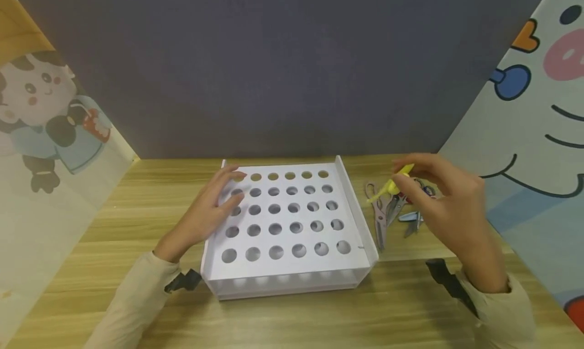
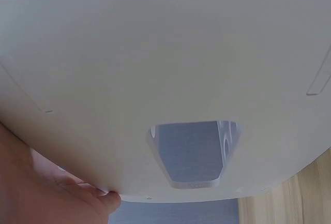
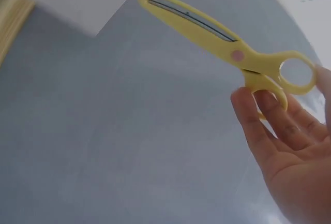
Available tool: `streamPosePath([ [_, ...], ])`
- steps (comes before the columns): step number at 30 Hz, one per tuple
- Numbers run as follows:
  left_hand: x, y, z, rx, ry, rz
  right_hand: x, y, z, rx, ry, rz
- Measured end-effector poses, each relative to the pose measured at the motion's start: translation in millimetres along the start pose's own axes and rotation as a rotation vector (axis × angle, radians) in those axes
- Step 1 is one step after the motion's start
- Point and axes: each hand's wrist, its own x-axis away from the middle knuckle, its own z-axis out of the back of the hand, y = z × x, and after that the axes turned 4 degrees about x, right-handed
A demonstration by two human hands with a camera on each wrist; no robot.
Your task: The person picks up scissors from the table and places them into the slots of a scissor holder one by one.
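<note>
A white rack with rows of round holes stands on the table, its side walls upright. My left hand rests at the rack's left side, fingers reaching over the holed top. In the left wrist view, the fingers lie along the edge of a white panel with a cut-out. To the right of the rack, my right hand holds yellow scissors by the handle loops, above other scissors. Their blades look closed, the tip pointing toward the rack.
Several scissors lie on the table right of the rack, among them a pair with pinkish-grey handles and a light-blue pair. A dark panel rises behind the wooden table. Printed walls flank both sides.
</note>
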Motion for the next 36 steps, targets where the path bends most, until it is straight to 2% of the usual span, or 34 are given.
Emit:
streamPosePath([
  [3, -0.6, 0.5, -0.4, 0.004, 0.000, -0.003, -1, -13, -2.3, -0.194, -0.026, 0.015],
  [7, -0.3, -0.7, -0.5, -0.001, -0.003, -0.001, 3, -22, -9.5, -0.355, -0.101, 0.005],
  [11, 0.1, -2.9, -0.9, -0.004, -0.007, -0.007, 11, -26, -16.4, -0.341, -0.198, -0.019],
  [14, -1.5, -4.1, -2.3, -0.003, -0.004, -0.030, 19, -27, -19.2, -0.242, -0.267, -0.027],
  [18, -2.6, -5.4, -2.7, 0.002, 0.008, -0.051, 25, -28, -25.6, -0.192, -0.383, -0.070],
  [24, -0.9, -5.6, -0.6, 0.008, 0.020, -0.036, 26, -24, -37.5, -0.148, -0.580, -0.083],
  [27, -0.8, -5.5, -0.5, 0.015, 0.019, -0.034, 28, -22, -40.8, -0.128, -0.653, -0.074],
  [31, -1.2, -3.5, 0.0, 0.013, 0.011, -0.034, 28, -21, -39.3, -0.108, -0.668, -0.058],
  [36, -2.3, -3.2, 0.2, 0.015, 0.010, -0.027, 26, -20, -37.8, -0.144, -0.663, -0.051],
])
